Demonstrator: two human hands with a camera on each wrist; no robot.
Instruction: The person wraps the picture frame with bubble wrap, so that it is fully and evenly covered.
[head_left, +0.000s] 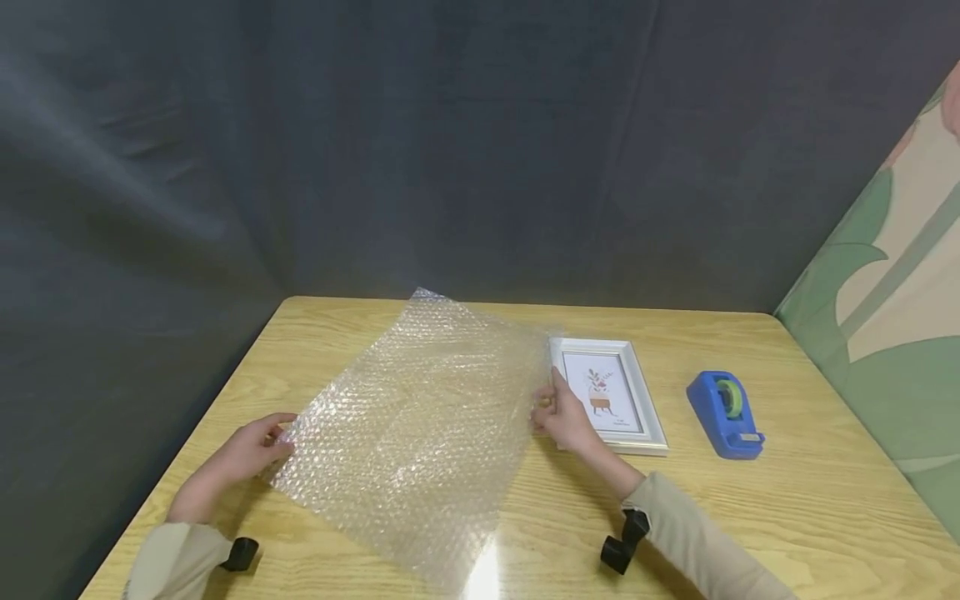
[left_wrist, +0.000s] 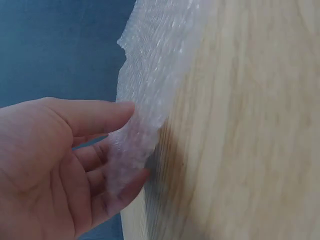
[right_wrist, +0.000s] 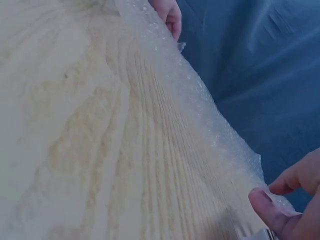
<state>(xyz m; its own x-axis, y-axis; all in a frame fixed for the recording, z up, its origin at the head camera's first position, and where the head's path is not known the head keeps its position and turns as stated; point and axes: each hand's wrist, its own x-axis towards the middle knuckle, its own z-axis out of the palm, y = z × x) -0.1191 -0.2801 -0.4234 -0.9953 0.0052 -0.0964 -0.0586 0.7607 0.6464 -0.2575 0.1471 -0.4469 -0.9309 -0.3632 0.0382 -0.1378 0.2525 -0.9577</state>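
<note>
Bubble wrap (head_left: 427,408) is spreading between two hands, with no wrapping or taping showing yet.
The left hand (head_left: 251,450) is loosely pinching one edge between thumb and curled fingers; the sheet, looking fully unfolded, is stretching from there to the right hand (head_left: 562,412), which is gripping the opposite edge, thumb against fingers. Just to the right hand's right, the picture frame (head_left: 600,392) is lying face up, unwrapped; farther right of that hand, the tape dispenser (head_left: 716,417) is sitting apart on the table (head_left: 810,483), untouched.
</note>
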